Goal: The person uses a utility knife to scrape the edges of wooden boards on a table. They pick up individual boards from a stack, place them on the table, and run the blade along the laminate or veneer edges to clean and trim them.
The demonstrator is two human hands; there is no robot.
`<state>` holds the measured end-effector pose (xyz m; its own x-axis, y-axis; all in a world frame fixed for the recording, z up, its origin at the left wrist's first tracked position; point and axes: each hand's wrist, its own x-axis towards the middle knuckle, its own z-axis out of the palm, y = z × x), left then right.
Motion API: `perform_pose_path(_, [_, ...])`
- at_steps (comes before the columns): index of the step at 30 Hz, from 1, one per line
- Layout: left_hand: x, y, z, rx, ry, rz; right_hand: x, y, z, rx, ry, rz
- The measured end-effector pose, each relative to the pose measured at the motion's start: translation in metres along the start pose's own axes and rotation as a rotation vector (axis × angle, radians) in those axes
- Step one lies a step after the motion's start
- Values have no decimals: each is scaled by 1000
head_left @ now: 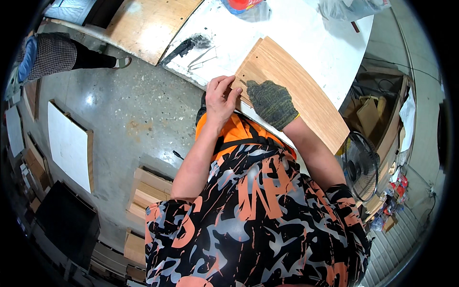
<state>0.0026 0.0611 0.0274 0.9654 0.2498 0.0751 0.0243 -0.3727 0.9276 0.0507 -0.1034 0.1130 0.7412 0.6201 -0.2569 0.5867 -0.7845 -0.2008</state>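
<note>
A long light-brown wooden panel (pixel 296 86) lies slanted on the white worktable (pixel 296 28), its near end over the table's edge. My right hand (pixel 271 103), in a dark green knitted glove, presses flat on the panel's near end. My bare left hand (pixel 221 98) grips the panel's left corner edge with curled fingers. Whether something small is pinched in those fingers is hidden.
A dark smear and thin metal tools (pixel 193 48) lie on the table's left part. Another wooden board (pixel 148 24) lies at the far left. A person's leg (pixel 91 60) stands on the concrete floor. Stacked wood panels (pixel 148 191) and a white board (pixel 69 143) lie left; a fan (pixel 361 165) stands right.
</note>
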Motion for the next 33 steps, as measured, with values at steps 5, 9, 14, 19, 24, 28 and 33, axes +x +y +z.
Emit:
perform_pose_path(5, [0, 3, -1, 1, 13, 16, 1, 10, -7, 22, -87, -37])
perform_pose_path(9, [1, -1, 0, 65, 36, 101, -3, 16, -7, 29, -99, -55])
perform_pose_path(14, [0, -3, 2, 51, 40, 78, -13, 15, -15, -34, -192, 8])
perform_pose_path(19, [-1, -3, 3, 53, 54, 66, -32, 23, -12, 12, -113, 6])
perform_pose_path(24, [-1, 0, 2, 11, 42, 9, -35, 24, -5, 25, 52, -16])
perform_pose_path(28, [-1, 3, 1, -14, 29, -25, -31, 17, 21, 6, 230, -112])
perform_pose_path(33, [0, 1, 0, 18, 8, -26, -29, -8, 34, -68, 361, -30])
